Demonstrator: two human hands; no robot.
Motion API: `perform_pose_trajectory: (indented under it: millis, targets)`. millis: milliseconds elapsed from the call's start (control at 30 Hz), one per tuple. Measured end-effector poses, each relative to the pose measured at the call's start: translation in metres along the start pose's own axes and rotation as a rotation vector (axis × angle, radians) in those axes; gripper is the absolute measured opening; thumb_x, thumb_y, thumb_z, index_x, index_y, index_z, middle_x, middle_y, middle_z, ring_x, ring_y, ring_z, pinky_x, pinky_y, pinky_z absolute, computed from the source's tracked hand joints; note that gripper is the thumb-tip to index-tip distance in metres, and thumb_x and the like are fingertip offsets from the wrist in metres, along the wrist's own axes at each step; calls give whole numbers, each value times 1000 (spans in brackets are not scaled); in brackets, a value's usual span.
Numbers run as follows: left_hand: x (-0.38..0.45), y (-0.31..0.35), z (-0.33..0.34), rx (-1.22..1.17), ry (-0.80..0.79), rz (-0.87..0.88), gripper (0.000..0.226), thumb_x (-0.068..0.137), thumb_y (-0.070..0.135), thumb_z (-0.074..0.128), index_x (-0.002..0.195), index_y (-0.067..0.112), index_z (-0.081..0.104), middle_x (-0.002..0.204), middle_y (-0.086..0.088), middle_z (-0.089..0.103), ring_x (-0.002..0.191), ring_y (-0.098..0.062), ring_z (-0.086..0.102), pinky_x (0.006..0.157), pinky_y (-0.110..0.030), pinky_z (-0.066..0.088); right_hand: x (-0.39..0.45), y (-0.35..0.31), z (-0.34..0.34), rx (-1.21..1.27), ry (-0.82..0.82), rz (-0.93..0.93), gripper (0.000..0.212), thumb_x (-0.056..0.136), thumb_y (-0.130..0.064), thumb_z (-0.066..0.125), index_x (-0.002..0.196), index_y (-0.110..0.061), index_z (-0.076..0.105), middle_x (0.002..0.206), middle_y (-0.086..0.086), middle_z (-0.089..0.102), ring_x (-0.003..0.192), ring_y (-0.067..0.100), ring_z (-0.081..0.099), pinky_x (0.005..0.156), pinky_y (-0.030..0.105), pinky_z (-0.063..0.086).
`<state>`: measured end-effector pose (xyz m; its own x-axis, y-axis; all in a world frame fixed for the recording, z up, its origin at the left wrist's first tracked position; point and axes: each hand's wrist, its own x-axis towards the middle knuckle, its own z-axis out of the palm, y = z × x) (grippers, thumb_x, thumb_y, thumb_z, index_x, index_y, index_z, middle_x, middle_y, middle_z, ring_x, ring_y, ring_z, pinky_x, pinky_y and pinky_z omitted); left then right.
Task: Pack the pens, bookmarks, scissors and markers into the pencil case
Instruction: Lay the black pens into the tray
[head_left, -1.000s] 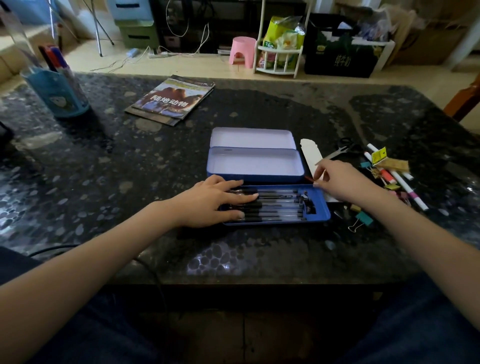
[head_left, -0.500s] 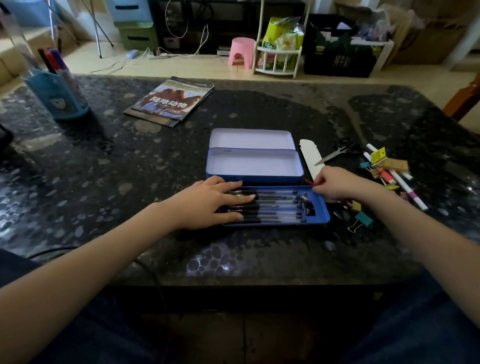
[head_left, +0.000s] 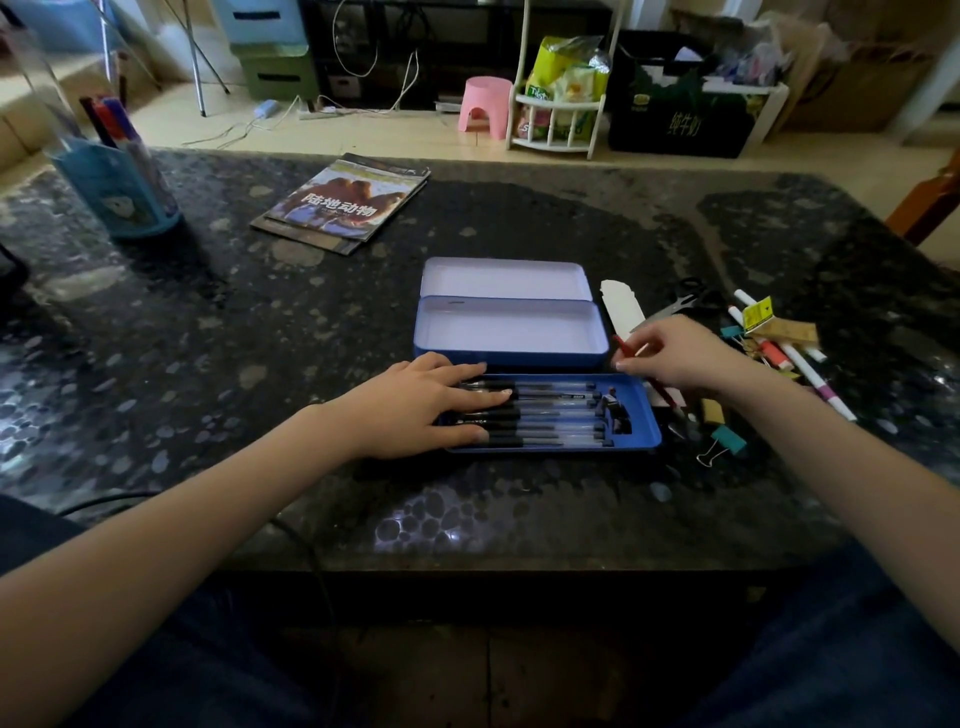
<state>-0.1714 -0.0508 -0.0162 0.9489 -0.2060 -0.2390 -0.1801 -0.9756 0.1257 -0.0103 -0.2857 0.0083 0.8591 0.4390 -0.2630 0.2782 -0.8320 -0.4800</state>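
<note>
At frame centre, the blue pencil case tray (head_left: 644, 415) is already holding a row of black pens (head_left: 545, 415). The left hand (head_left: 415, 405) is lying flat and open across them. The right hand (head_left: 675, 356) is pinching a red pen (head_left: 626, 349) just beside the tray. Scissors (head_left: 675, 306), markers (head_left: 810, 369) and the white bookmark (head_left: 621, 306) are waiting on the table (head_left: 260, 364) at right, unpacked.

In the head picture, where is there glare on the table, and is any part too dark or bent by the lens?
Head view: glare whitens the table near its front edge; the scissors and markers lie in dim light beside the right hand; the wide lens curves the table's far edge; the lap below is almost black.
</note>
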Motion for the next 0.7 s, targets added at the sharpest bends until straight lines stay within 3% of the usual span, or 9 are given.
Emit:
perform_pose_trajectory:
  millis: [67, 200, 367, 567, 700]
  targets:
    - [0, 0, 0, -4, 2, 1, 54, 90, 62, 30, 141, 54, 16, 157, 10, 11, 134, -17, 20, 109, -39, 24, -4, -2, -1, 179, 49, -57, 10, 89, -15, 63, 96, -21, 65, 90, 3, 66, 79, 11, 61, 61, 22, 48]
    - [0, 0, 0, -18, 0, -1, 54, 90, 62, 30, 141, 53, 17, 157, 9, 11, 134, -18, 20, 109, -40, 24, -19, -18, -2, 630, -53, -130, 22, 87, -5, 64, 107, -11, 57, 90, 10, 65, 76, 17, 71, 59, 26, 59]
    - [1, 0, -1, -5, -22, -11, 54, 90, 61, 29, 142, 53, 14, 158, 9, 10, 135, -17, 19, 109, -41, 24, -34, -30, 6, 951, -245, -169, 17, 84, 3, 63, 95, -5, 54, 92, 16, 65, 87, 29, 73, 68, 30, 60]
    - [0, 0, 2, 5, 5, -14, 54, 91, 60, 30, 142, 50, 16, 157, 10, 11, 135, -17, 20, 109, -40, 24, -41, -34, 28, 974, -348, -253, 19, 80, 10, 63, 84, -6, 53, 85, 14, 70, 87, 27, 72, 73, 30, 60]
    - [0, 0, 2, 5, 13, -12, 53, 92, 59, 29, 142, 50, 17, 157, 10, 12, 135, -16, 20, 109, -40, 24, -45, -34, 33, 711, -315, -336, 17, 77, 5, 70, 86, -1, 57, 88, 13, 70, 86, 23, 72, 73, 26, 59]
